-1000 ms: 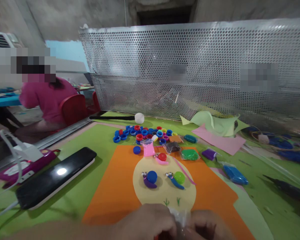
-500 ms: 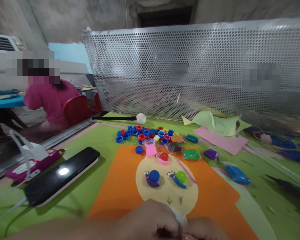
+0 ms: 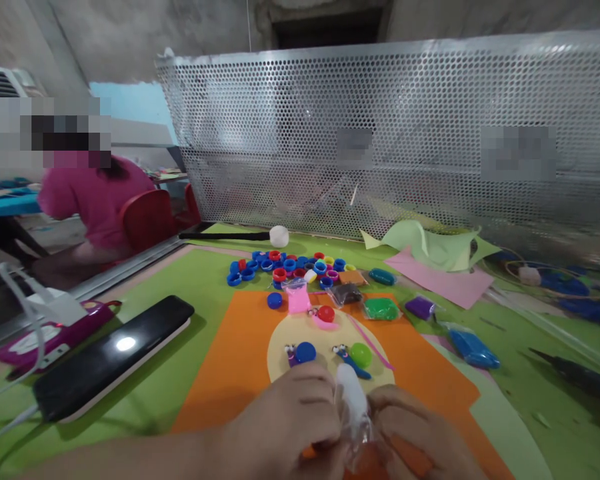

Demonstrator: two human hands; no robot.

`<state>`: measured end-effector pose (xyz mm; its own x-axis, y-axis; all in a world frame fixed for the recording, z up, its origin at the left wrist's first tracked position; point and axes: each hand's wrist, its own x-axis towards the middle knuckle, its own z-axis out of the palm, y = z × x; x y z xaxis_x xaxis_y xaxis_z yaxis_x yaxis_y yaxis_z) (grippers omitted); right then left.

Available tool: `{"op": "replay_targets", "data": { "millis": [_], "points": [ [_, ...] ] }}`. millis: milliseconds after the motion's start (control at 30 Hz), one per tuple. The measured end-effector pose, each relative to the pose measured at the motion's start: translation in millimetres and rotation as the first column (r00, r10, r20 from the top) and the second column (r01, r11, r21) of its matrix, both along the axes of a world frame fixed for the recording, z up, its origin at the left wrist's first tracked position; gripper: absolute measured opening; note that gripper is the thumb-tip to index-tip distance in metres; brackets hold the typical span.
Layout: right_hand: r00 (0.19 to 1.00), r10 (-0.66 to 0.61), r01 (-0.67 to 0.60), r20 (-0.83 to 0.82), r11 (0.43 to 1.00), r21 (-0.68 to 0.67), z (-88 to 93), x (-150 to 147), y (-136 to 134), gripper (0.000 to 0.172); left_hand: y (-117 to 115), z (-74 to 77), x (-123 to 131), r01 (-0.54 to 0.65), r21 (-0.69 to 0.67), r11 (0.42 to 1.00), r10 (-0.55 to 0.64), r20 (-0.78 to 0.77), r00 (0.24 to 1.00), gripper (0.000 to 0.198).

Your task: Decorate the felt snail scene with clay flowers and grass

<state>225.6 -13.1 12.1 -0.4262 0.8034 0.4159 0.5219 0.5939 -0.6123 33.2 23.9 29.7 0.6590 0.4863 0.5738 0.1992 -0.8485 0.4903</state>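
Left hand: The left hand is clamping on the near left side of a clear packet, its fingers curling in and their tips partly hiding.
Right hand: The right hand is clamping on the same packet from the other side, its fingers bending toward the left hand.
Clear packet: It is standing out between the 2 hands, showing white stuff at its far end and wrinkling film lower down, and is covering part of the cream circle.
Snails: 3 small figures are sitting on the cream circle: a blue-capped snail, its body partly hiding behind the left hand; a green-capped snail, just beyond the packet; and a red-capped snail, farther back.
Orange sheet: The orange sheet is lying under the cream circle, on the green surface.
Bottle caps: A cluster of bottle caps is spreading beyond the sheet, mostly blue.
Filled bags: A pink bag, a black bag and a green bag are lying near the sheet's far edge.
Pink shirt: A person in a pink shirt is sitting well apart, at the far left.
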Motion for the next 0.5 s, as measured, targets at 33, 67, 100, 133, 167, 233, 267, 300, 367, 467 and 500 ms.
{"op": "replay_targets", "data": {
  "millis": [33,67,100,133,167,233,267,300,367,467,500],
  "points": [
    [0.999,0.022,-0.022,-0.025,1.000,-0.005,2.1,-1,1,0.018,0,2.0,-1,0.018,0.024,1.000,-0.017,-0.009,1.000,0.024],
    [0.998,0.036,-0.037,-0.048,0.999,-0.019,3.8,-2,2,0.019,1,4.3,-2,0.026,0.047,0.999,-0.025,-0.016,1.000,0.021],
    [0.997,0.042,-0.045,-0.066,0.998,-0.035,5.1,-4,3,0.020,2,6.4,-4,0.019,0.081,0.997,-0.018,-0.020,1.000,0.015],
    [0.996,0.034,-0.038,-0.080,0.998,-0.042,5.9,-5,4,0.021,4,8.0,-6,0.008,0.128,0.992,-0.005,-0.020,1.000,0.014],
    [0.996,0.029,-0.032,-0.089,0.999,-0.041,6.5,-6,6,0.021,6,8.8,-8,-0.008,0.181,0.983,0.012,-0.020,1.000,0.025],
    [0.994,0.024,-0.028,-0.106,0.999,-0.040,7.5,-9,12,0.019,13,8.4,-12,-0.020,0.249,0.968,0.026,-0.019,0.999,0.052],
    [0.994,0.018,-0.024,-0.111,0.998,-0.057,8.4,-11,17,0.017,18,7.5,-14,-0.012,0.237,0.972,0.020,-0.032,0.999,0.059],
    [0.994,0.019,-0.029,-0.111,0.996,-0.090,9.6,-12,22,0.017,23,6.6,-15,-0.005,0.191,0.982,0.013,-0.045,0.999,0.061],
    [0.995,-0.001,-0.016,-0.104,0.986,-0.165,13.0,-17,33,0.016,32,5.1,-18,-0.035,0.067,0.997,0.038,-0.046,0.998,0.055],
    [0.979,-0.157,0.138,-0.127,0.979,-0.150,17.5,-26,47,0.011,43,4.0,-22,-0.122,0.031,0.992,0.123,-0.023,0.992,0.051],
    [0.966,-0.206,0.191,-0.159,0.976,-0.101,18.1,-28,50,0.013,45,3.5,-23,-0.148,0.045,0.988,0.149,-0.010,0.989,0.050]
  ]
}}
